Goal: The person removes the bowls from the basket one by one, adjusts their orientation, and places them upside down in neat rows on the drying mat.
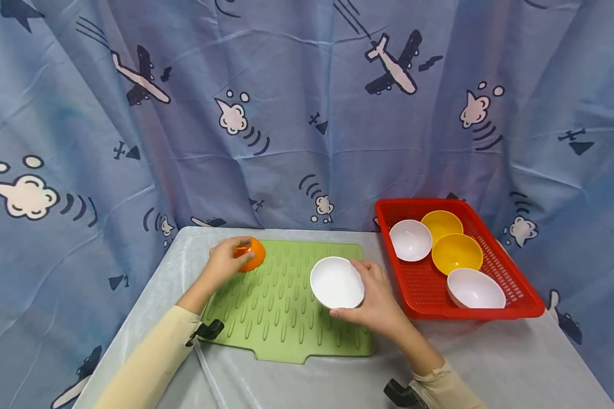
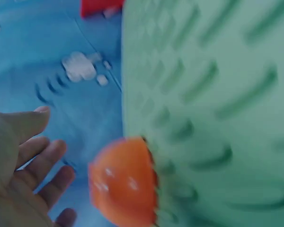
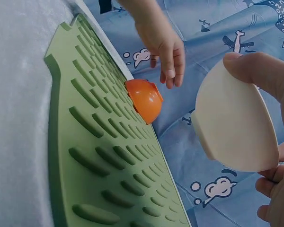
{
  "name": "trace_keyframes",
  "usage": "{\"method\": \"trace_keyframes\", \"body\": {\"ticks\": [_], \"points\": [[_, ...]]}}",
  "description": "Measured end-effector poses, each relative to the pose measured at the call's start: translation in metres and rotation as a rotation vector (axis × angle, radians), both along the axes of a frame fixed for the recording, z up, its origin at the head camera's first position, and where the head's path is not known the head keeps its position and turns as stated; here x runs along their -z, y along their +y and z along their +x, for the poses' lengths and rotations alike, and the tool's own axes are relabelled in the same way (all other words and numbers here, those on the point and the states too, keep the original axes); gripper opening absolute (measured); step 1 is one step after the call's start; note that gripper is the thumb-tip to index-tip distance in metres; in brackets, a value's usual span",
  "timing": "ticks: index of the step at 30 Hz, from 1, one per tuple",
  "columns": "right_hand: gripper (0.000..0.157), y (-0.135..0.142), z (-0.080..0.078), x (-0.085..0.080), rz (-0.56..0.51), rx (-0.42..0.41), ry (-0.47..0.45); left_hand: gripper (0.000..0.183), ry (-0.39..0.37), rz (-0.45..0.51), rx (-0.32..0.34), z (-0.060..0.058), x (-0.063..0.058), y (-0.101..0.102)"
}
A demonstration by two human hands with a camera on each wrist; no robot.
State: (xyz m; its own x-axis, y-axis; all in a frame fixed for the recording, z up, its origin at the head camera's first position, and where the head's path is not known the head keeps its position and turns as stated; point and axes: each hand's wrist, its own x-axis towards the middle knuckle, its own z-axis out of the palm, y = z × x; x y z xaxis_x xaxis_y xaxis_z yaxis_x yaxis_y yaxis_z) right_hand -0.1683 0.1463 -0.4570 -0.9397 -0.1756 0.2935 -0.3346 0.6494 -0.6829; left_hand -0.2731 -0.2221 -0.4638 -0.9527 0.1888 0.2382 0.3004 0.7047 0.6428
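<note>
An orange bowl (image 1: 256,255) lies upside down at the far left corner of the green ridged drying mat (image 1: 286,307). Just above it is my left hand (image 1: 226,262), fingers loosely spread; the left wrist view shows a gap between that hand (image 2: 23,170) and the orange bowl (image 2: 125,182). With thumb and fingers on opposite sides of its rim, my right hand (image 1: 376,298) grips a white bowl (image 1: 336,282) over the mat's right part. In the right wrist view the white bowl (image 3: 236,123) is held clear of the mat (image 3: 118,156).
To the right stands a red perforated basket (image 1: 409,295) holding two yellow bowls, the nearer one (image 1: 457,254) partly over the other, and two white bowls (image 1: 411,240). A blue patterned curtain (image 1: 297,113) hangs behind the table, which has a pale cover (image 1: 286,386).
</note>
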Motion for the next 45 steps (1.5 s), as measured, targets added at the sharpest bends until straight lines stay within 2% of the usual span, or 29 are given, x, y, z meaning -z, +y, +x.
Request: {"method": "trace_keyframes", "body": {"ticks": [4, 9, 14, 20, 24, 26, 35, 40, 45], "points": [[0.109, -0.001, 0.004, 0.002, 0.004, -0.028, 0.030, 0.045, -0.023, 0.021, 0.089, 0.029, -0.014, 0.017], [0.110, 0.004, 0.007, 0.005, -0.014, -0.078, 0.030, 0.045, 0.001, 0.054, 0.171, 0.064, -0.026, 0.042], [0.110, 0.010, 0.009, 0.002, -0.037, -0.097, 0.013, 0.044, -0.005, 0.097, 0.184, 0.091, -0.028, 0.067], [0.110, 0.014, 0.008, -0.003, -0.054, -0.102, 0.033, 0.049, -0.070, 0.183, 0.155, 0.113, -0.027, 0.092], [0.109, 0.014, 0.007, -0.004, -0.063, -0.119, 0.053, 0.052, -0.133, 0.230, 0.128, 0.122, -0.025, 0.105], [0.109, 0.013, 0.008, -0.004, -0.070, -0.127, 0.061, 0.056, -0.182, 0.267, 0.138, 0.124, -0.023, 0.109], [0.111, 0.013, 0.017, -0.005, -0.120, -0.193, 0.105, 0.059, -0.483, 0.543, 0.265, 0.129, -0.015, 0.120], [0.112, 0.012, 0.017, -0.005, -0.125, -0.212, 0.137, 0.055, -0.555, 0.654, 0.319, 0.131, -0.015, 0.124], [0.114, 0.010, 0.016, -0.005, -0.133, -0.231, 0.163, 0.055, -0.574, 0.730, 0.320, 0.131, -0.015, 0.124]]}}
